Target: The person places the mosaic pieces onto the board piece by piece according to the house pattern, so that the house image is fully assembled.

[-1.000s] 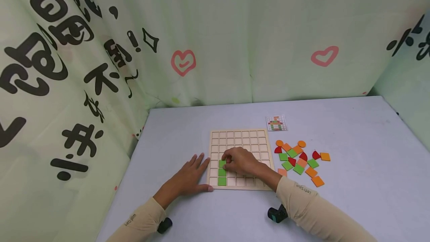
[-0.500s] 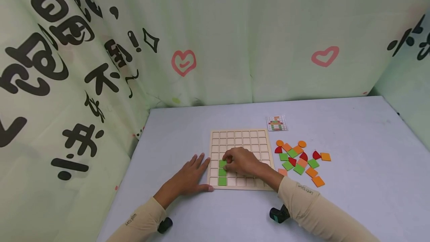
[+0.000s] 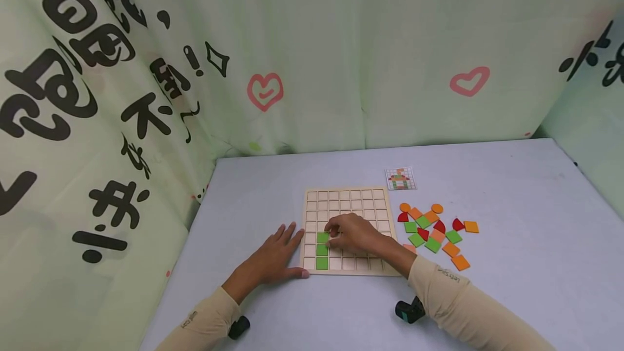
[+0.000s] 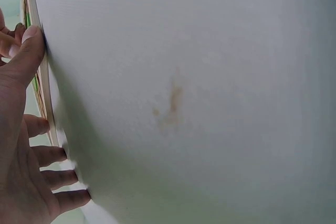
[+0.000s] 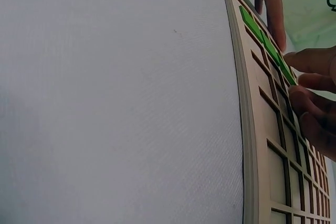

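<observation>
A pale wooden grid board (image 3: 346, 272) lies flat on the table, with a column of three green square tiles in cells near its left side. My right hand (image 3: 356, 234) is over the board, thumb and bent index finger at the edges of the uppermost green tile (image 3: 322, 238); in the right wrist view this tile's end (image 5: 287, 73) sits between the fingertips. My left hand (image 3: 275, 256) rests with fingers spread at the board's left edge, its thumb (image 4: 32, 45) touching the near corner. The right palm hides some middle cells.
Loose green, orange and red pieces, including an orange square (image 3: 460, 262) and an orange disc (image 3: 437, 208), lie right of the board. A small pattern card (image 3: 401, 179) lies beyond the board's far right corner. A printed curtain (image 3: 365, 58) hangs behind the table.
My right hand and forearm have shifted very slightly right, the fingertips staying by the uppermost green tile. My left hand, the board and the loose pieces have not moved.
</observation>
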The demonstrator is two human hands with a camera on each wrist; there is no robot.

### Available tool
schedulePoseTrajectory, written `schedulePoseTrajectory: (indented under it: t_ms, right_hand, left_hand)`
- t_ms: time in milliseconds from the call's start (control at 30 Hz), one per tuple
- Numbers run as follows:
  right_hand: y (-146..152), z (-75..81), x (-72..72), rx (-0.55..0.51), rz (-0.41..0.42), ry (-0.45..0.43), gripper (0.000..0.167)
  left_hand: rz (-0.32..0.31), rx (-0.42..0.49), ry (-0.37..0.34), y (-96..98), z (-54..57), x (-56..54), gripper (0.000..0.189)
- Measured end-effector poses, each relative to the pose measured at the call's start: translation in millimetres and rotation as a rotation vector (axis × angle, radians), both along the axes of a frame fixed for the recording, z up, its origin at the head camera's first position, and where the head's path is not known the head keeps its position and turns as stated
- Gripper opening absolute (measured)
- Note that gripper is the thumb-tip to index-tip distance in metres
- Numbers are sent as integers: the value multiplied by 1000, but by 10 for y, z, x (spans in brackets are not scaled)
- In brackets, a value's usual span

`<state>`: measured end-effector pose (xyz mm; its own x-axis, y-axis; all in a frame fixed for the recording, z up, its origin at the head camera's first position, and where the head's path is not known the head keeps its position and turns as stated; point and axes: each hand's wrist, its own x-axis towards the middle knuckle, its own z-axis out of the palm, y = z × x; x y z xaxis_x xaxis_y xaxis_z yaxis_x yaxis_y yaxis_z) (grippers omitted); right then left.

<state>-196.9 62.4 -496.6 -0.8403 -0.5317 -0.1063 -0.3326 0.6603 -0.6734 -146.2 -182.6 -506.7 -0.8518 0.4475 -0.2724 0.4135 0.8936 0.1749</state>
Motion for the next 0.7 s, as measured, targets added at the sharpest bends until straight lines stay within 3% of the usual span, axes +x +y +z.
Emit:
schedulePoseTrajectory:
  t_ms: [467, 700]
  right_hand:
    - [27, 21, 11, -15, 20, -13, 24]
    - [33, 5, 11, -43, 77, 8, 26]
  left_hand:
    - [2, 9, 5, -1, -13, 0, 102]
    - [7, 17, -6, 8, 11, 5, 102]
